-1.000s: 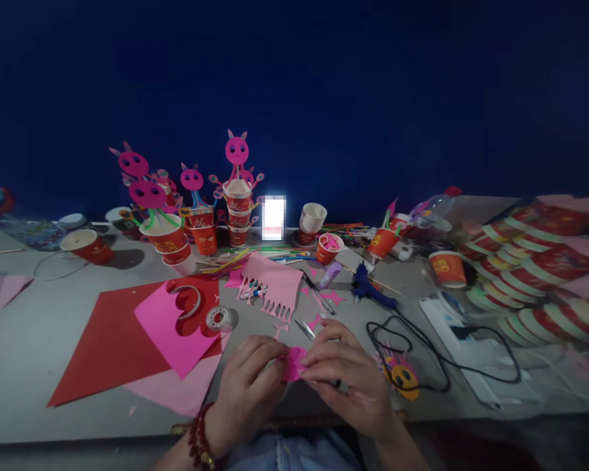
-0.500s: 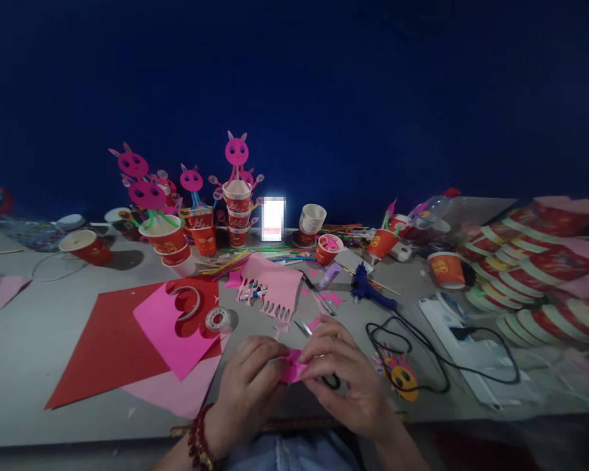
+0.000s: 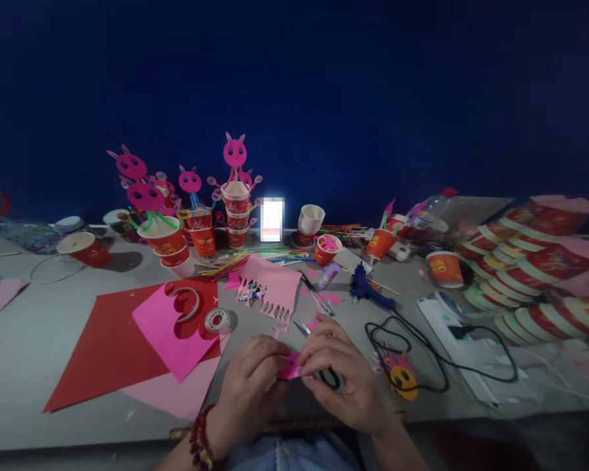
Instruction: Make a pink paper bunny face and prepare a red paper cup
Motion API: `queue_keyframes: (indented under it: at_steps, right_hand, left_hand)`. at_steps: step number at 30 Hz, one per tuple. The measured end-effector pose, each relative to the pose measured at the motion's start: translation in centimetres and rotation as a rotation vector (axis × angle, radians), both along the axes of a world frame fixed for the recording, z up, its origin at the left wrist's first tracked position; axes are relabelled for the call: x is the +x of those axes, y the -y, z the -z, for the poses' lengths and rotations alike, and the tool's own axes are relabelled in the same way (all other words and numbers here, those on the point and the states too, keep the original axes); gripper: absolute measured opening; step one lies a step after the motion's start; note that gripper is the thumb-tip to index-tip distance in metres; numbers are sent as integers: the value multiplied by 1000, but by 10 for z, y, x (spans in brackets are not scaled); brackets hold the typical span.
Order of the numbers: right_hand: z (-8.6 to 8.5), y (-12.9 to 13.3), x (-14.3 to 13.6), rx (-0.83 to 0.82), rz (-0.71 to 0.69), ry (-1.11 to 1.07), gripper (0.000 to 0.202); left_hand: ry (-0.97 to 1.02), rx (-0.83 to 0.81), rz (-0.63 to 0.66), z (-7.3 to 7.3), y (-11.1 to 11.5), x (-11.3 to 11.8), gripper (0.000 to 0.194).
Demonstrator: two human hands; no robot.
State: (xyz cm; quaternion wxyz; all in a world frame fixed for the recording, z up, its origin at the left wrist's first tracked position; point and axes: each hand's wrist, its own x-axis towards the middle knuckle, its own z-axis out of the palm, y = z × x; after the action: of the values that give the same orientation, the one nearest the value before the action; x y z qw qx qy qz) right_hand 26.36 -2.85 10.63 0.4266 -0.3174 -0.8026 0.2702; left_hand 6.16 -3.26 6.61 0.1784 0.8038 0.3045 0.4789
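Between my two hands, close to the table's front edge, is a small bright pink piece of paper (image 3: 290,366). My left hand (image 3: 255,374) pinches its left side, and my right hand (image 3: 341,376) grips the right side. Fingers cover much of the piece. Scissors (image 3: 302,327) show a blade tip above my right hand and a black handle loop beneath it; whether they lie on the table or hang on the fingers, I cannot tell. To the left, a bright pink sheet (image 3: 179,356) with curved cut-outs lies over a red sheet (image 3: 98,356), a tape roll (image 3: 217,320) beside it.
A blue glue gun (image 3: 370,288) with a looping black cable lies right of centre, near a white power strip (image 3: 464,350). Pink figures on paper cups (image 3: 167,245) stand at the back left. Stacked cups (image 3: 525,252) fill the right. A fringed pink sheet (image 3: 279,281) lies mid-table.
The pink piece has tilted slightly between my fingers. My right hand has shifted a little, and more of the black handle loop shows. The view has moved slightly.
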Motion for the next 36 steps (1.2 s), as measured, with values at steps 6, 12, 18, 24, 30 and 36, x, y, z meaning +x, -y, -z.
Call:
queue_keyframes:
  at_steps: [6,12,18,24,30,36]
  right_hand:
    - [2,0,-1,-8,1,0,22]
    - [5,-1,-2,-113,21,-38,30]
    - [13,-2,-7,-433,148,-162,34]
    - [27,-3,-25,-593,177,-373,14]
    - [32,-3,-34,-586,216,-489,18]
    - [29,-3,-34,-577,221,-510,18]
  left_hand:
    - [8,-23,6,4,1,0,22]
    - [218,-400,85,7,3,3,9]
    - [666,-1043,142,10,3,15,28]
    - [715,-1023,143,10,4,19,31]
    - [675,-998,143,10,4,22,32]
    - [637,-976,129,12,5,22,31]
